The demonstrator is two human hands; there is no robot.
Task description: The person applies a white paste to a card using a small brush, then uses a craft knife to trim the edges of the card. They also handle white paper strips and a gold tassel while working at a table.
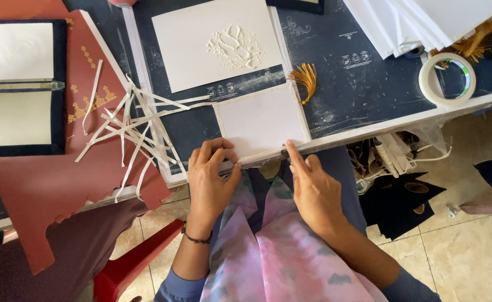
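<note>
Both hands point(209, 176) point(313, 187) forward, fingers curled, pinching.

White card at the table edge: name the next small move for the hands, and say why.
Probably peel the strip along the white card's near edge toward the right hand. The left hand pinches at the lower-left corner, the right forefinger presses the lower-right corner, and peeled strips lie beside it.

Brightness: even, soft daylight; no dim zones.
Source: light appears to enter from the upper right of the frame.
Glare: white sheets point(424, 19) at upper right are near overexposed; faint sheen on the dark desk point(357, 84).
Shadows: soft and short, under the paper strips point(128, 134) and beneath the desk edge.
Focus: sharp at centre; embossed card point(218, 42) relief is legible.
Distortion: slight wide-angle bending toward frame corners.
Blur: none evident.
</note>
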